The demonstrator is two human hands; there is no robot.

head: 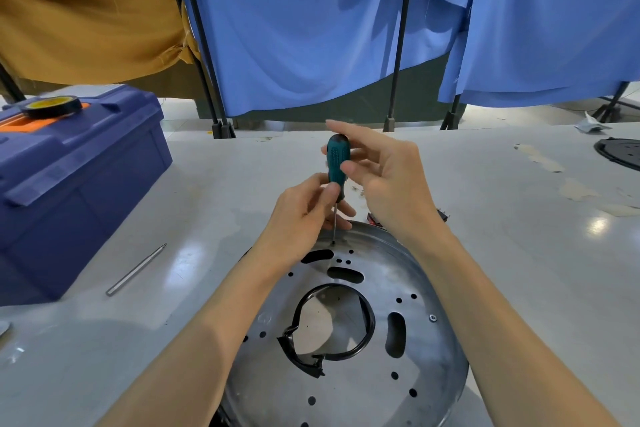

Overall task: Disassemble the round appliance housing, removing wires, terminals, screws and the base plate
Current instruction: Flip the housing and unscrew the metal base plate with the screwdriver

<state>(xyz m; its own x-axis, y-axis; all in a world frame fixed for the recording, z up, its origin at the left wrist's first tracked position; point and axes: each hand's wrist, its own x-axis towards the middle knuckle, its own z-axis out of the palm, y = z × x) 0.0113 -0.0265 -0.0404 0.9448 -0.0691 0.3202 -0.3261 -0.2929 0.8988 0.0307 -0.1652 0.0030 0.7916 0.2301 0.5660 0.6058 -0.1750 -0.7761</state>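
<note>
Round housing lies flat on the table, shiny metal face up w/ slots & small holes. A black ring sits loose and kinked in the housing's ctr opening. One screw shows near the housing's right rim. A screwdriver w/ teal handle stands roughly upright over the housing's far rim, thin shaft tip down in a small hole there. The left hand pinches the handle's lower end btwn thumb & fingertips. The right hand holds the upper handle, thumb on its side, fingers curved round the back, index reaching over the top. Both forearms cross above the housing. Left of the housing stands a blue toolbox, lid shut, w/ a tape roll on top. A slim metal rod lies on the table btwn toolbox & housing. Far right of the housing, a dark round part is cut off by the frame edge. Beyond the housing hang a blue cloth & a mustard cloth.
</note>
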